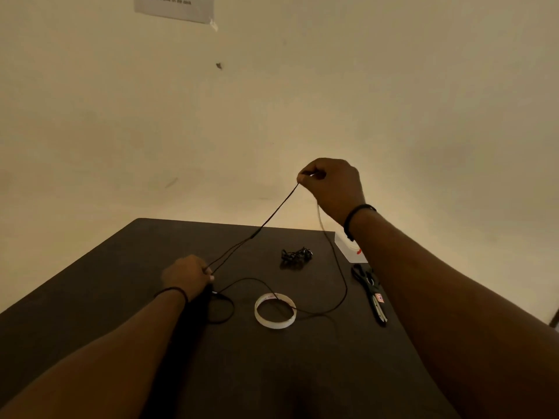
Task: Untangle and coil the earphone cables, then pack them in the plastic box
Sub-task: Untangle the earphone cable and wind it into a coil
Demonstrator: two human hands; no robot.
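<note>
Right hand (332, 184) was raised above the table (106, 297), pinching the earphone cable (273, 211) between thumb and fingertips. Cable ran taut, down and left, to the left hand (186, 275), which sat low near the tabletop with fingers curled round the two thin strands. Slack dropped from the right hand, crossed the tape roll (275, 310) and looped back by the left wrist. Second tangled earphone bundle (296, 255) lay between the hands, further back. Scissors (370, 293) lay under the right forearm, beside a white box (348, 247), partly hidden.

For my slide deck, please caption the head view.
Both hands, left hand and right hand, stretch a thin black earphone cable above the dark table.
</note>
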